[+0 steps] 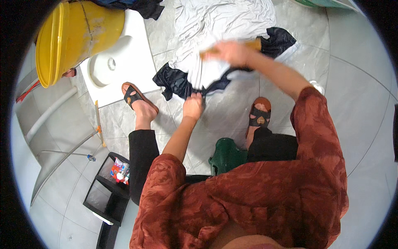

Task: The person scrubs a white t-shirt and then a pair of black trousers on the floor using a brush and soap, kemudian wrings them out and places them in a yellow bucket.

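Observation:
A wet white garment with black parts [224, 20] lies spread and wrinkled on the grey tiled floor in front of my feet. Closed on its near black edge is my left hand [193, 106], close to the floor. Above the white cloth, my right hand [230, 53] grips a long yellow-brown brush-like tool [252, 44], whose ends stick out on both sides of the fist. Motion smears this hand and the tool, and any bristles are hidden.
A white squat toilet pan [139, 58] is at the left, with a large yellow bucket [93, 29] over it. A green stool-like object [226, 155] stands between my legs. A black rack [110, 186] holds small packets at lower left. A green basin [325, 3] shows at the top right.

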A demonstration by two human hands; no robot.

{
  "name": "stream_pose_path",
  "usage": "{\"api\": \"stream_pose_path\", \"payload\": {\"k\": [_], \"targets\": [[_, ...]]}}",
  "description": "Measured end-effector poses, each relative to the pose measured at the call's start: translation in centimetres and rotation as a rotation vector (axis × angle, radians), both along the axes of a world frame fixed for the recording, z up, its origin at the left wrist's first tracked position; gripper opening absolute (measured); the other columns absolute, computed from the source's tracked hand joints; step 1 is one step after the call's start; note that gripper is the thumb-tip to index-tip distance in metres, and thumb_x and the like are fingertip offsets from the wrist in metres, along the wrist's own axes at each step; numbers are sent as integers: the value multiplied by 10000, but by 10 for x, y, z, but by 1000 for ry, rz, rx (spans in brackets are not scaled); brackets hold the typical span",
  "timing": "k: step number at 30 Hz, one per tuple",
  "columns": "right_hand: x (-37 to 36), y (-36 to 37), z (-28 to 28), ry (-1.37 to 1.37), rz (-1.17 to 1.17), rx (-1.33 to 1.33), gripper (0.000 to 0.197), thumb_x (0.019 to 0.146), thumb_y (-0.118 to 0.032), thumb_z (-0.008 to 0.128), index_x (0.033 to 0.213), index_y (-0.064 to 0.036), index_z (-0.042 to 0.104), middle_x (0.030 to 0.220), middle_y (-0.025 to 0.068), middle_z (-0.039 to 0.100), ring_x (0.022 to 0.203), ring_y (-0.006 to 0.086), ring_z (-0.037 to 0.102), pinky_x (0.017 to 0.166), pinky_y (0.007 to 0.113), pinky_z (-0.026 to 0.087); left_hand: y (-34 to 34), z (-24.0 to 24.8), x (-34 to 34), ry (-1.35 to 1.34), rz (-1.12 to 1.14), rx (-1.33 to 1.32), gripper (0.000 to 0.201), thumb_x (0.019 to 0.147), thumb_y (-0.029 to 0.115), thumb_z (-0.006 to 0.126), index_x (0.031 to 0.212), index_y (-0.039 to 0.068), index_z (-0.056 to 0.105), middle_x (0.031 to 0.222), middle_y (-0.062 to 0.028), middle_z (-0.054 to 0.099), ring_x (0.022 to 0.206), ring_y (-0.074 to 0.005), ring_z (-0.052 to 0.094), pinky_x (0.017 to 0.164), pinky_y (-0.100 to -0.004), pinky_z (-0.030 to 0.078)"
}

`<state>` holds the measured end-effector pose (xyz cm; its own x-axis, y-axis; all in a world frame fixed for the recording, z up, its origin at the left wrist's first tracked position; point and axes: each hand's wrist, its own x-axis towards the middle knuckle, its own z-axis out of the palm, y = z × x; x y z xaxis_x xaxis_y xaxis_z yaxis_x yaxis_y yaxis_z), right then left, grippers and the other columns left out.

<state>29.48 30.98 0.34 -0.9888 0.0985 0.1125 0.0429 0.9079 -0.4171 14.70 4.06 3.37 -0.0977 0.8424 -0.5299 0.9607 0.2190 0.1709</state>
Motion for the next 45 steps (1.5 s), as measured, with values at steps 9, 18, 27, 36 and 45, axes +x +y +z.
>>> {"api": "stream_pose_path", "payload": {"k": [9,18,27,36,45], "targets": [[-17,70,20,-31,-538,-26,509,870,-185,543,1338,-367,459,846,179,571,747,308,615,599,438,520,-6,0,-23,187,-243,-97,124,807,156,532,829,99,640,816,-85,630,785,-243,629,640,-359,516],[-2,70,17,-128,-395,-81,467,902,-167,444,1345,-313,464,1051,194,596,886,333,627,717,422,530,-13,1,-14,231,-332,-125,134,810,181,534,799,122,654,827,-43,627,797,-216,609,627,-344,496],[17,-56,44,-96,-130,-346,491,879,-131,511,1327,-328,475,867,163,581,801,306,622,659,402,521,-23,-18,-14,278,-353,-112,133,777,172,559,819,91,656,802,-52,624,759,-221,614,538,-349,497],[73,76,27,-165,-939,123,515,853,-270,606,1334,-372,450,885,165,569,808,350,610,673,460,515,-24,-14,-14,261,-349,-121,134,781,157,562,790,87,676,806,-75,645,763,-230,639,536,-353,520],[137,-34,55,-421,-1192,-160,729,850,-273,612,1465,-243,223,1039,172,560,939,360,578,757,460,489,-26,-28,-10,325,-365,-47,129,752,136,556,741,56,656,687,-91,640,639,-228,647,450,-375,510]]}}
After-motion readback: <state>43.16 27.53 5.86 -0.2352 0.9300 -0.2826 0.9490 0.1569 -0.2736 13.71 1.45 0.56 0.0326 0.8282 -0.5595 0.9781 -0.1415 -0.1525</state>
